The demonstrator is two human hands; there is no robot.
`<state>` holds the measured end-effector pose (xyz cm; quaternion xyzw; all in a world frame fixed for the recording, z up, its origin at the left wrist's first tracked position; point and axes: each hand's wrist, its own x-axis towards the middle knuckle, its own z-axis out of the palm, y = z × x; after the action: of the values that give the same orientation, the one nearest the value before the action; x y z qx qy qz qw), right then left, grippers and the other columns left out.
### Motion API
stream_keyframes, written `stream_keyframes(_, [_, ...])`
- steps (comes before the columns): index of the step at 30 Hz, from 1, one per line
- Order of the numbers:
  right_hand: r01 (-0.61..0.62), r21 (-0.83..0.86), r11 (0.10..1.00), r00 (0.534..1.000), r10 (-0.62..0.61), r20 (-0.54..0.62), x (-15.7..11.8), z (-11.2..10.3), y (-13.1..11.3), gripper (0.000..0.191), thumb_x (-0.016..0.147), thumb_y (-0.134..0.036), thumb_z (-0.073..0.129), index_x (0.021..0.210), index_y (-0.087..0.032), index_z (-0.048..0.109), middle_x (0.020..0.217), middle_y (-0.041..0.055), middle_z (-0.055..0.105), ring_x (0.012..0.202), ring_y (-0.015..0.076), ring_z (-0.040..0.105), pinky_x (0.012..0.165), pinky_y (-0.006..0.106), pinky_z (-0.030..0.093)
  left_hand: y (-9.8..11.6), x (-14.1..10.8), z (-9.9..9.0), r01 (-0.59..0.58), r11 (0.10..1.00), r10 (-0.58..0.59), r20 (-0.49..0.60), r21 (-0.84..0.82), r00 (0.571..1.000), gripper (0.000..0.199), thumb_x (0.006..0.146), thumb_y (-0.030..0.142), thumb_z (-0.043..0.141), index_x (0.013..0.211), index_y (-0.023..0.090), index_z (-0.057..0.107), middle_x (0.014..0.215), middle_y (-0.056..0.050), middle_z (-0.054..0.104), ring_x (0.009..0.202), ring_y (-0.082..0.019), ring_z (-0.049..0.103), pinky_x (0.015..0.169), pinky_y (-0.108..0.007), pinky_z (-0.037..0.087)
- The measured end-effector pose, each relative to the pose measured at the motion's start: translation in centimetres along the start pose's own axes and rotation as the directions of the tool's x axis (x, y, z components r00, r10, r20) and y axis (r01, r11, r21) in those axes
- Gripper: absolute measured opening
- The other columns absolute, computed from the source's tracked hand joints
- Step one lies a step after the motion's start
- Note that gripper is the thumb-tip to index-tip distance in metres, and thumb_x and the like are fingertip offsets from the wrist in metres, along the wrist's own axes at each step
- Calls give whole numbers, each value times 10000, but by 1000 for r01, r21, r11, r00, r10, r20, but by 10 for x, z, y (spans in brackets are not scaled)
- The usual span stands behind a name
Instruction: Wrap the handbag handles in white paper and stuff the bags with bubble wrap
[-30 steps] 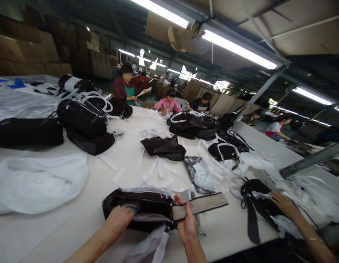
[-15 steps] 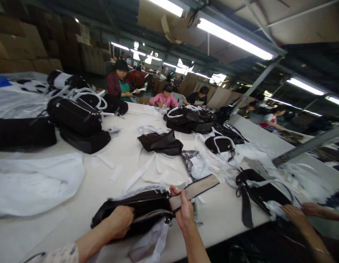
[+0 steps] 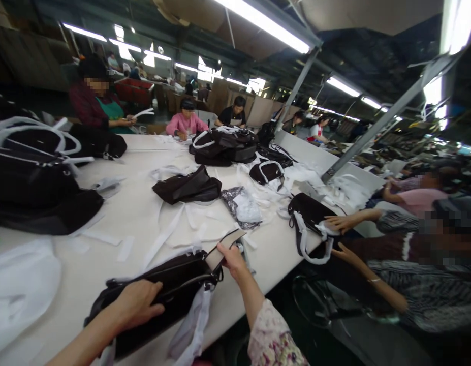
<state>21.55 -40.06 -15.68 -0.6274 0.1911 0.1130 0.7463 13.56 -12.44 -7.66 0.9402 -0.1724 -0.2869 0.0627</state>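
Bag, black and lying on its side on a white table [image 3: 136, 218], sits directly beneath a worker's left hand [image 3: 138, 302] and just beside the right hand [image 3: 230, 256]. The left rests on it loosely spread, thumb apart from the fingers, gripping nothing visible; the right pinches one beige-faced strap [image 3: 214, 258] at the bag's end. White-wrapped handle [image 3: 197, 317] hangs at the near side, between the two wrists.

Beyond the grip: one dark bag [image 3: 187, 187], one small white-handled bag [image 3: 263, 174], and a heap of black bags [image 3: 223, 145] too tangled to count. To the right of the grip, two hands of one co-worker [image 3: 344, 222] touch another black bag [image 3: 309, 211]. Three people [image 3: 185, 122] work across the table.

One patterned plastic packet [image 3: 246, 207], just past the right hand, shows white material; whether it lies inside or on top cannot be told. Contents of the bag beneath the left hand cannot be seen.
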Motion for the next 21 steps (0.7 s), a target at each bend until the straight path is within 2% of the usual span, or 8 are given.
stream_keyframes(2, [-91, -33, 995, 996, 91, 6, -1, -26, -5, 325, 729, -403, 802, 845, -122, 687, 683, 59, 723, 648, 198, 680, 633, 334, 560, 2, 6, -4, -29, 996, 27, -28, -79, 999, 635, 860, 413, 475, 1369, 41, 550, 1325, -212, 626, 1234, -328, 592, 1082, -438, 431])
stream_keyframes(5, [-167, -65, 984, 986, 166, -19, -14, -80, -11, 339, 673, -412, 845, 700, -118, 679, 644, 95, 713, 603, 211, 676, 595, 349, 574, 1, 20, 2, -50, 987, 30, -129, -150, 991, 653, 857, 448, 454, 1377, 61, 537, 1376, -195, 594, 1269, -320, 569, 1106, -433, 413])
stream_keyframes(8, [-145, -15, 989, 983, 142, -117, -46, -147, -5, 348, 650, -434, 857, 731, -141, 686, 785, 96, 747, 753, 222, 716, 690, 342, 594, 2, 32, 11, -121, 963, 55, -264, -239, 963, 626, 864, 508, 440, 1336, 119, 569, 1353, -156, 623, 1243, -323, 591, 1090, -447, 437])
stream_keyframes(10, [-128, 50, 991, 965, 136, -223, -77, -193, 11, 371, 655, -480, 836, 772, -162, 685, 853, 85, 753, 829, 222, 725, 763, 350, 592, 9, 39, 14, -204, 929, 94, -337, -309, 937, 607, 873, 544, 437, 1314, 152, 579, 1331, -128, 644, 1217, -312, 611, 1074, -441, 458])
stream_keyframes(13, [-135, 153, 979, 885, 188, -427, -134, -253, 59, 427, 571, -517, 852, 776, -193, 665, 859, 61, 757, 849, 208, 730, 801, 335, 582, 26, 49, 16, -309, 871, 133, -420, -383, 898, 576, 883, 543, 460, 1308, 167, 558, 1266, -117, 680, 1157, -290, 647, 1033, -428, 495])
stream_keyframes(16, [-198, 248, 948, 756, 309, -577, -198, -288, 128, 500, 408, -534, 881, 720, -224, 643, 774, 33, 756, 799, 226, 740, 779, 341, 587, 48, 60, 15, -364, 833, 103, -529, -417, 842, 604, 916, 495, 454, 1418, 161, 426, 1197, -116, 688, 990, -246, 703, 922, -390, 556])
stream_keyframes(19, [-291, 328, 899, 646, 437, -626, -255, -293, 203, 502, 327, -572, 851, 665, -266, 640, 700, 20, 747, 776, 267, 750, 759, 372, 592, 66, 73, 12, -357, 898, 139, -603, -258, 786, 603, 965, 453, 379, 1499, 175, 346, 1144, -109, 660, 891, -236, 697, 833, -370, 567])
stream_keyframes(21, [-363, 358, 860, 606, 510, -610, -281, -284, 247, 483, 315, -609, 828, 626, -298, 630, 662, 0, 735, 785, 285, 751, 764, 399, 594, 75, 83, 12, -295, 953, 208, -560, -68, 802, 566, 990, 433, 307, 1495, 193, 395, 1085, -110, 660, 863, -258, 690, 774, -371, 563])
